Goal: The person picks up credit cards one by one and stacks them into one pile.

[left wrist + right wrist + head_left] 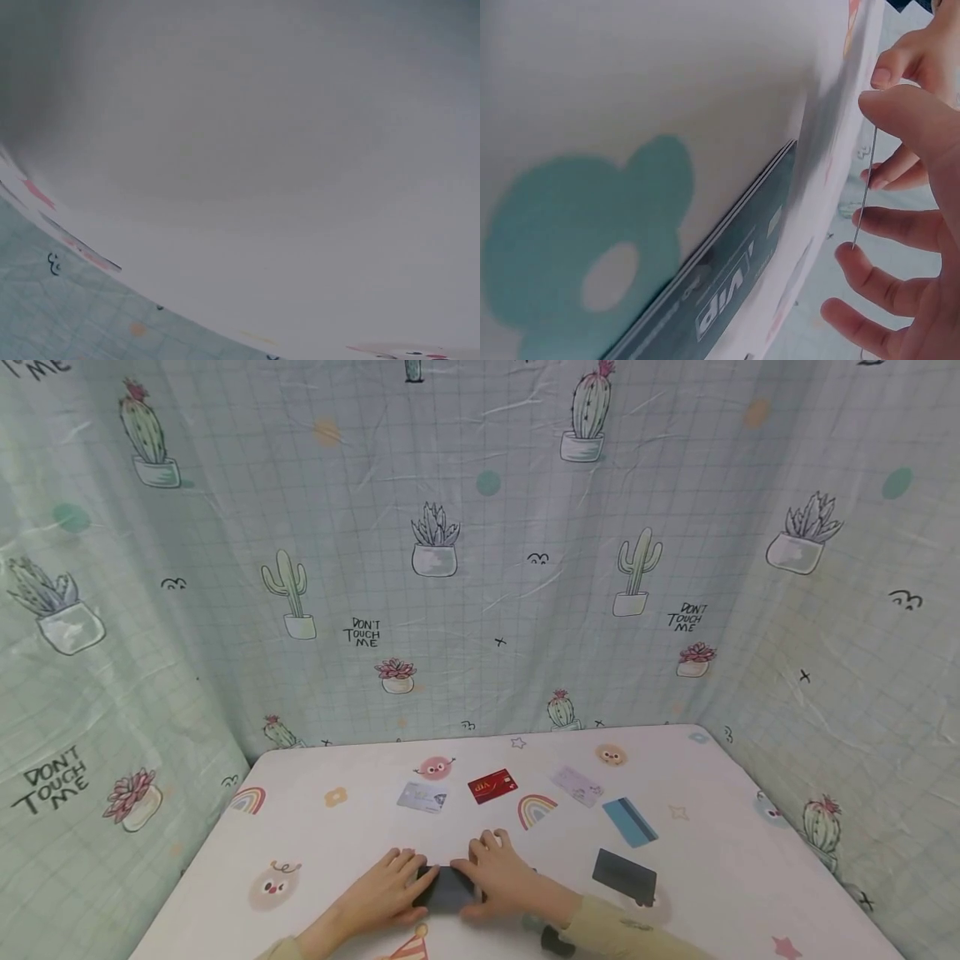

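Note:
Close to the near side of the white table, a dark card (pixel 448 893) is held between both hands. My left hand (pixel 386 889) pinches its left end and my right hand (pixel 506 878) pinches its right end. In the right wrist view the held card (pixel 865 187) appears edge-on as a thin line, with the right thumb (pixel 907 112) on one side and fingers on the other; the left hand (pixel 922 67) shows behind it. Dark cards marked VIP (pixel 735 292) lie on the table there. The left wrist view shows no hand.
Farther back lie a silver card (pixel 422 797), a red VIP card (pixel 492 786), a pale purple card (pixel 577 786) and a blue striped card (pixel 630 822). A dark card (pixel 625 877) lies right of my right hand. Another dark item (pixel 557 942) is partly hidden by the right sleeve.

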### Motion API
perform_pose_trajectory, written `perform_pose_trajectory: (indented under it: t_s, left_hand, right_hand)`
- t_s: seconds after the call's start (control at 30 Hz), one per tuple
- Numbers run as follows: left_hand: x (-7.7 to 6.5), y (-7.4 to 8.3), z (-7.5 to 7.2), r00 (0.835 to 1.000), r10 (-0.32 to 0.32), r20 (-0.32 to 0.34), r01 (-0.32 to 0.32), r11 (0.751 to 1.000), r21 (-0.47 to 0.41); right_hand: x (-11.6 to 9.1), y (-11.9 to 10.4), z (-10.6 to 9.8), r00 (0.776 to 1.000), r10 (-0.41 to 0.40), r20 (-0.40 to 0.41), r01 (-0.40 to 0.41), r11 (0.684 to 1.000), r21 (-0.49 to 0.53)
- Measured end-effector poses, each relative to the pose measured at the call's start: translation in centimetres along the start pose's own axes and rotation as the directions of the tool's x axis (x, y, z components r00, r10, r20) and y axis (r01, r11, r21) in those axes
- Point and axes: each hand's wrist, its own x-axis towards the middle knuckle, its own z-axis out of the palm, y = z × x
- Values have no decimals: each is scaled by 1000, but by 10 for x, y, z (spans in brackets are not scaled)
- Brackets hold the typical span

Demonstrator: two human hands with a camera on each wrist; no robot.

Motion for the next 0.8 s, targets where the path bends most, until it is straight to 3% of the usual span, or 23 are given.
perform_pose_trajectory:
  t_s: [0.33, 0.8]
  left_hand:
    - [8, 8, -5, 997, 12, -72, -11, 1000, 14]
    - [15, 21, -9, 997, -10, -78, 8, 1000, -22]
  right_hand:
    - [-13, 7, -7, 1000, 18, 4, -18, 999, 35]
    - [-29, 15, -11, 998, 52, 38, -55, 995, 82]
